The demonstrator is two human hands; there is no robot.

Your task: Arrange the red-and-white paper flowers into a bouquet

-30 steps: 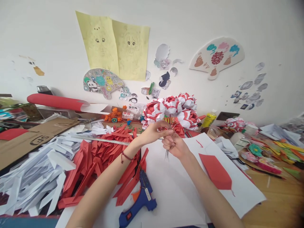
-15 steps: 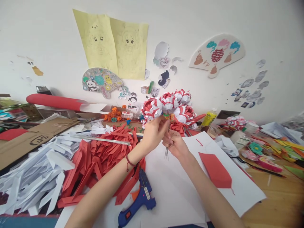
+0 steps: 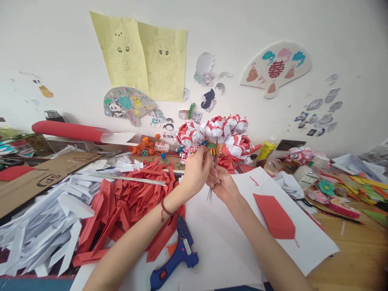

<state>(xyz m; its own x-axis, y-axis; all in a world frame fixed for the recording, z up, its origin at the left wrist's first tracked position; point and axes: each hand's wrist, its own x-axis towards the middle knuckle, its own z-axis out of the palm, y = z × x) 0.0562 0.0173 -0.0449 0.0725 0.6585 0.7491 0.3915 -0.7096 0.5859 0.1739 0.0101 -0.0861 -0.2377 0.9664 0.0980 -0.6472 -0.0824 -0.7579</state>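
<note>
A bouquet of red-and-white paper flowers [image 3: 216, 128] stands upright between my hands, with thin wire stems [image 3: 209, 195] poking out below. My right hand [image 3: 223, 182] is closed around those stems. Just under the blooms, my left hand [image 3: 197, 169] has its fingers pinched together against the bouquet; what exactly lies between the fingertips is hidden. A small green, red and yellow striped ornament [image 3: 213, 150] shows among the stems beside my left fingers. Below my left wrist a blue hot glue gun [image 3: 178, 256] lies on white paper [image 3: 218, 242].
Heaps of white paper strips [image 3: 39, 218] and red paper strips [image 3: 136, 198] spread at left, with metal wires [image 3: 130, 178] on top. A red paper piece [image 3: 275, 216] lies at right. Behind are a red paper roll [image 3: 69, 131] and a yellow bottle [image 3: 266, 149].
The left bloom has shifted slightly left and the flowers sit a little wider apart. More of the striped ornament shows. The stem ends have swung slightly left.
</note>
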